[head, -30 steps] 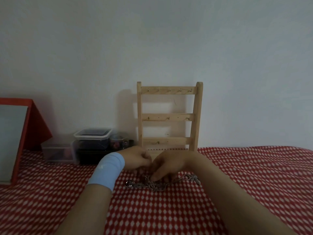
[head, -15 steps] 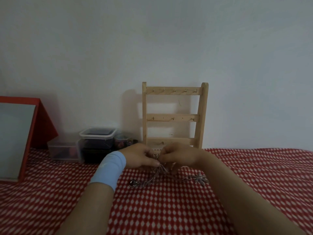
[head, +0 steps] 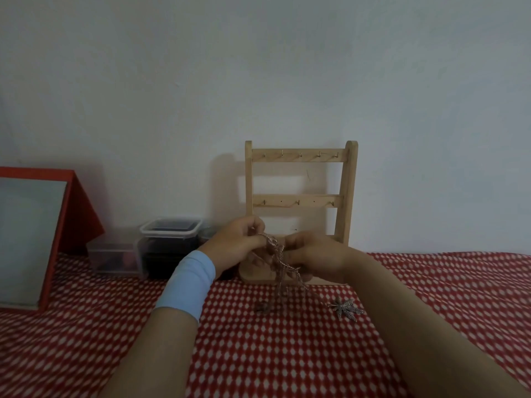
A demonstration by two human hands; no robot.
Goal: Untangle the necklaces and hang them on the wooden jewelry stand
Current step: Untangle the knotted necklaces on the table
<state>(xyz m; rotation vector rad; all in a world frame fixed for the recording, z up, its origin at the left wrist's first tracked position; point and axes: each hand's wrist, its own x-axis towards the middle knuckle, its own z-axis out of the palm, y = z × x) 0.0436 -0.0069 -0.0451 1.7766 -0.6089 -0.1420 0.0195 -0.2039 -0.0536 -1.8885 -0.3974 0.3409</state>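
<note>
A tangle of silver necklaces (head: 278, 264) hangs between my two hands above the red checked cloth. My left hand (head: 240, 244), with a light blue wristband, pinches the upper end of the chains. My right hand (head: 311, 255) pinches the tangle from the right. A leaf-shaped pendant (head: 344, 308) lies on the cloth at the end of one chain, and another small end piece (head: 262, 308) touches the cloth. The wooden jewelry stand (head: 300, 159) stands right behind my hands against the wall, its hooks bare.
Clear plastic boxes (head: 169, 229) sit to the left of the stand by the wall. A red-framed mirror (head: 31, 239) leans at the far left. The red checked cloth (head: 287, 354) covers the surface in front of me.
Both hands have lifted the tangled chains off the cloth and raised them in front of the stand's base. The leaf pendant now trails on the cloth to the right.
</note>
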